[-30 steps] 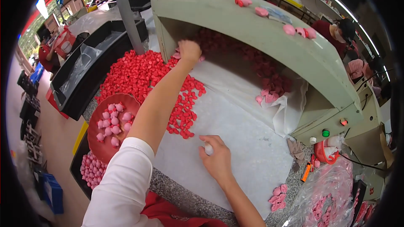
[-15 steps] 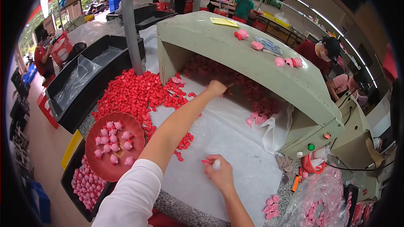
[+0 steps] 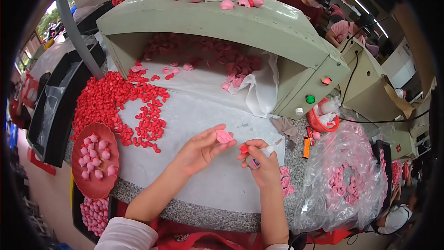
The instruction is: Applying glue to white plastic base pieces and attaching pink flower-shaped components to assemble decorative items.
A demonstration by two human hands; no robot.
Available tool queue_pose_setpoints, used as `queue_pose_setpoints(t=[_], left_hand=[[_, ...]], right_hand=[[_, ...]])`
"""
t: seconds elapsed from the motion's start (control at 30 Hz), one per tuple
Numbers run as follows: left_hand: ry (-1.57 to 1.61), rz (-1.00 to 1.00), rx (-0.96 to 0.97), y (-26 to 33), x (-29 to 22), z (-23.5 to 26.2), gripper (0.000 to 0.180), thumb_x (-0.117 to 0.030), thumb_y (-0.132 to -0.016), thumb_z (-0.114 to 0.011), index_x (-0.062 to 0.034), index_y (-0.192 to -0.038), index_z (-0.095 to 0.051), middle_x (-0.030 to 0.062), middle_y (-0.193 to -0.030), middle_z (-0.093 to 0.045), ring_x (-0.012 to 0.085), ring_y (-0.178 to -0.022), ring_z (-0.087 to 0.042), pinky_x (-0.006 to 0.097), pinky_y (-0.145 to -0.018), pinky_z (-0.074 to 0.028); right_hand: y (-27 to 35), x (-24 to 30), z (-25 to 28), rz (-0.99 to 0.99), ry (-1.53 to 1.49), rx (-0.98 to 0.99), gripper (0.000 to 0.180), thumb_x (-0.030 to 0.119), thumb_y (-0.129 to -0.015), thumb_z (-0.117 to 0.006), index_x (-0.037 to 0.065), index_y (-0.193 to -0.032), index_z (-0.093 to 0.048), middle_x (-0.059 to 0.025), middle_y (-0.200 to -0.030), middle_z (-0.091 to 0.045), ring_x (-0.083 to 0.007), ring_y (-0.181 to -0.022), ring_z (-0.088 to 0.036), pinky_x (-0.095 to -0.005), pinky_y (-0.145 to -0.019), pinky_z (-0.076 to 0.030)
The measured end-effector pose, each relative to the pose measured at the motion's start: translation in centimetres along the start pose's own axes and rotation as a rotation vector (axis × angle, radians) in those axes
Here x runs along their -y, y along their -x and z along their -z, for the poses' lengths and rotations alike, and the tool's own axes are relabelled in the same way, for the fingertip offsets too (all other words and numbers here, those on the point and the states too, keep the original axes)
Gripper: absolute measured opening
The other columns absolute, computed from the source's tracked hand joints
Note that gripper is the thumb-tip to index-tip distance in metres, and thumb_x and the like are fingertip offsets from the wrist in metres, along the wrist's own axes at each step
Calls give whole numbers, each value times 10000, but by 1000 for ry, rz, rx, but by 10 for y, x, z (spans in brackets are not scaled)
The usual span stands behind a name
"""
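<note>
Over the white sheet [image 3: 203, 111] my left hand [image 3: 194, 150] holds a pink curved plastic piece [image 3: 224, 136] between thumb and fingers. Close to its right, my right hand [image 3: 264, 171] is closed on a small glue bottle [image 3: 269, 149] with a whitish narrow tip, and pinches a small red piece [image 3: 244, 149] at its fingertips. The pink and red pieces are apart. To the left spreads a heap of small red pieces [image 3: 99, 104]. Pink shells [image 3: 238, 67] are piled inside the pale green arched machine [image 3: 208, 16].
At left, a red dish [image 3: 76, 171] holds pink round figures above a bin of more figures [image 3: 95, 215]. A black tray [image 3: 44, 143] stands behind. On the right are a red basket [image 3: 319, 122], an orange lighter [image 3: 306, 148], a clear plastic bag [image 3: 314, 199] and several pink pieces [image 3: 286, 180].
My left hand has come back from the machine's opening with a pink piece. My right hand has risen beside it, still with the bottle and red piece. The view has shifted right.
</note>
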State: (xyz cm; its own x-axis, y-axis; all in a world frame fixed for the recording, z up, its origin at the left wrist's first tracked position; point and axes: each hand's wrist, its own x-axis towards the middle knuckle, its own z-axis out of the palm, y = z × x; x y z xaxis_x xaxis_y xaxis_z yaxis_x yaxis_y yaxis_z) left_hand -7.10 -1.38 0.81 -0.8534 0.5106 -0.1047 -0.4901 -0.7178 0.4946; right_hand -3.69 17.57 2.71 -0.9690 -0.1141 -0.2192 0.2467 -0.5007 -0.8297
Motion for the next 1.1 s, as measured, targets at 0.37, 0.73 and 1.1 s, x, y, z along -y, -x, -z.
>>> queue_pose_setpoints(t=[0.37,0.73,1.1], left_hand=[[-30,-81,-4,24,18,-7,363,-36,-839,-521,-4,-1194,-451,170,-1149,-517,278,-1055,-522,325,-886,-463],[-651,-342,-53,25,19,-20,288,52,-784,-554,23,-1071,-548,160,-1114,-539,207,-965,-558,311,-815,-481],[-591,-292,-159,27,25,-21,252,49,-774,-579,39,-1023,-548,111,-964,-578,182,-890,-585,287,-774,-495]], right_hand=[[17,-3,-12,167,90,53,193,-59,-729,-604,-25,-918,-576,-114,-932,-581,-160,-780,-590,-249,-594,-502],[16,-9,-20,226,159,-53,115,15,-765,-593,-38,-864,-570,-158,-856,-617,-177,-675,-590,-270,-550,-476],[21,-11,-27,273,415,-162,160,32,-747,-633,-35,-885,-587,-96,-811,-615,-114,-648,-563,-226,-525,-450]])
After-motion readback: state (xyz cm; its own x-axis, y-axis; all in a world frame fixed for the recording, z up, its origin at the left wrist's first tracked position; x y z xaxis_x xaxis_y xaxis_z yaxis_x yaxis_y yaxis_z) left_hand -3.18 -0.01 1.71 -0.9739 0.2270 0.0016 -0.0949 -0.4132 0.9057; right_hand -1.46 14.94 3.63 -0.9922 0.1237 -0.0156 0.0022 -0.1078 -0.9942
